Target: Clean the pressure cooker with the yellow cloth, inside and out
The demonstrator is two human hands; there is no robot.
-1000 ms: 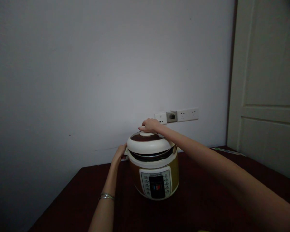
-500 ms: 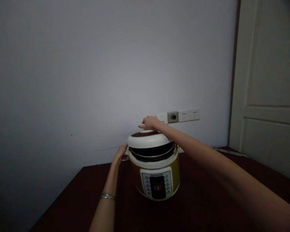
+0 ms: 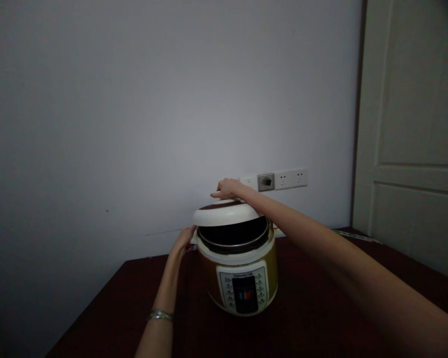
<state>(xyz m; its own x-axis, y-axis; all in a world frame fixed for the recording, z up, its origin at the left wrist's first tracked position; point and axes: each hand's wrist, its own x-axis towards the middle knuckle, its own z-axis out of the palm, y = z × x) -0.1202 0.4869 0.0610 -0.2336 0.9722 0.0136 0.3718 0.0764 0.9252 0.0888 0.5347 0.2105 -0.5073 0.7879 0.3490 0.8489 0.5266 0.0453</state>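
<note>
A yellow and white electric pressure cooker (image 3: 239, 278) stands on a dark wooden table (image 3: 313, 313). Its front carries a control panel with a small lit display. My right hand (image 3: 227, 189) is closed on the handle atop the white lid (image 3: 226, 213) and holds the lid a little above the cooker's rim, so the dark inner pot shows beneath. My left hand (image 3: 182, 239) rests against the cooker's left side handle, fingers curled on it. A silver bracelet (image 3: 157, 314) is on my left wrist.
A white wall rises right behind the table, with a row of power sockets (image 3: 280, 180) just behind the cooker. A closed cream door (image 3: 414, 139) stands at the right. A thin strip lies on the table's far right edge (image 3: 354, 234).
My right hand has raised the lid off the cooker's rim and shifted it slightly left, widening the gap. My left hand stays at the side handle.
</note>
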